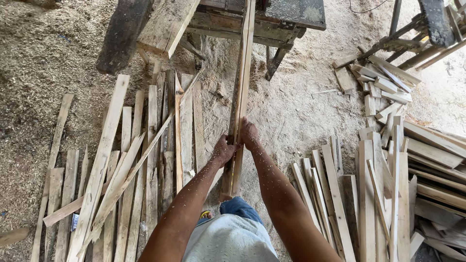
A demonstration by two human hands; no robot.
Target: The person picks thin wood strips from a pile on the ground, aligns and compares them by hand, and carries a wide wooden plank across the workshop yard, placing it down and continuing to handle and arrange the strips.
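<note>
Floor (301, 104): sawdust-covered ground, fills most of the frame. Saw bench (272, 19), top centre: dark, worn wooden table w/ angled legs; a thick pale plank (167, 22) leans off its left side. Left slat pile (131, 160), lower left to centre: long thin offcuts lying roughly parallel, a few crossed diagonally. Right slat pile (388, 194), lower right: similar strips, shorter & more jumbled toward the upper right, near a second dark frame (427, 24) at the top right corner.

Long board (241, 92), centre: narrow pale strip, standing on edge, running from the person's hands up to the bench top; far end rests on the bench, near end reaches down approx. to the knees. It appears to be two strips held together, though this cannot be told for sure.

Left hand (223, 150): clenched on the board's left face, fingers wrapped round it. Right hand (249, 133): pressed against the board's right face, slightly higher, grasping it. Both forearms flecked w/ sawdust.

Bottom centre: grey shirt (228, 240), blue trousers (238, 206).
</note>
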